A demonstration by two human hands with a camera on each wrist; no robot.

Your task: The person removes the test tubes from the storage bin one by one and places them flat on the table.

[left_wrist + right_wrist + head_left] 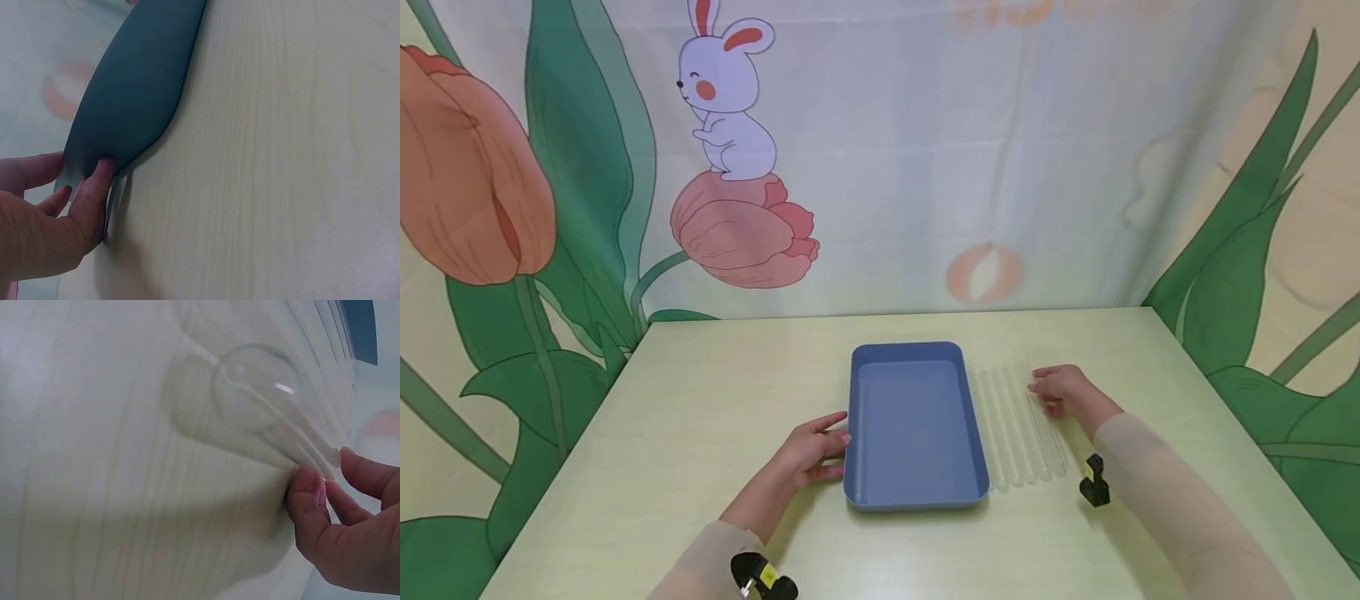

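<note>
A blue rectangular tray (917,433) lies on the table with its long sides running away from me. My left hand (812,450) touches the tray's left wall with spread fingers; the left wrist view shows its fingertips (105,167) against the outside of the tray (137,81). To the tray's right lie several clear test tubes (1009,429) side by side, rounded ends toward me. My right hand (1063,390) pinches the far end of the rightmost clear test tube (253,390) between thumb and fingers. That tube lies along the table, its rounded end facing the right wrist camera.
The pale wooden table (730,375) reaches back to a printed cloth (880,167) with a rabbit and tulips. A small black device (1094,482) sits by the right sleeve, another (763,577) on the left sleeve.
</note>
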